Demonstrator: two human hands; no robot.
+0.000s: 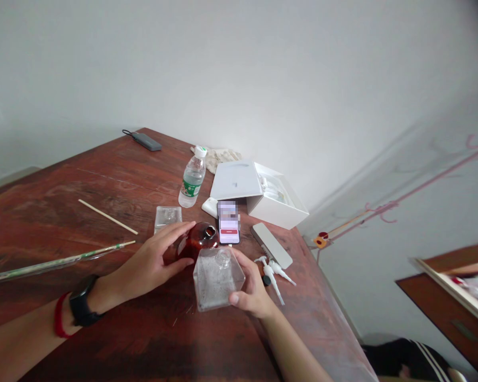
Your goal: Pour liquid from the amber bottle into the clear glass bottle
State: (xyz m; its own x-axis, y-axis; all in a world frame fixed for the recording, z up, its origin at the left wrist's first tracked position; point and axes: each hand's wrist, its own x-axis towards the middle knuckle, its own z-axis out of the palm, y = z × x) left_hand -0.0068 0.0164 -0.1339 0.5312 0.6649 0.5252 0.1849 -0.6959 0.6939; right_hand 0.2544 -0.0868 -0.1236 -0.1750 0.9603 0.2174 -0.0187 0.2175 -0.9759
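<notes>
My left hand (163, 249) curls around the side of a round, dark amber bottle (201, 239) with an uncapped neck, standing on the wooden table. In my right hand (253, 284) is a clear, square-sided bottle (217, 278) with a short round neck, held tilted close in front of the amber one. Its walls look cloudy, with small specks. A similar clear square bottle (168, 215) is partly hidden behind my left hand. Two white pump heads (271, 270) lie right of my right hand, near a small black cap (266, 280).
A water bottle (193, 178) stands behind, beside a white box (279, 204) and its lid (235, 180). A lit phone (228, 223) leans there. A long grey-white case (271, 245) lies near the right edge. Wooden sticks (107, 216) lie left, and a grey hub (146, 141) sits farther back.
</notes>
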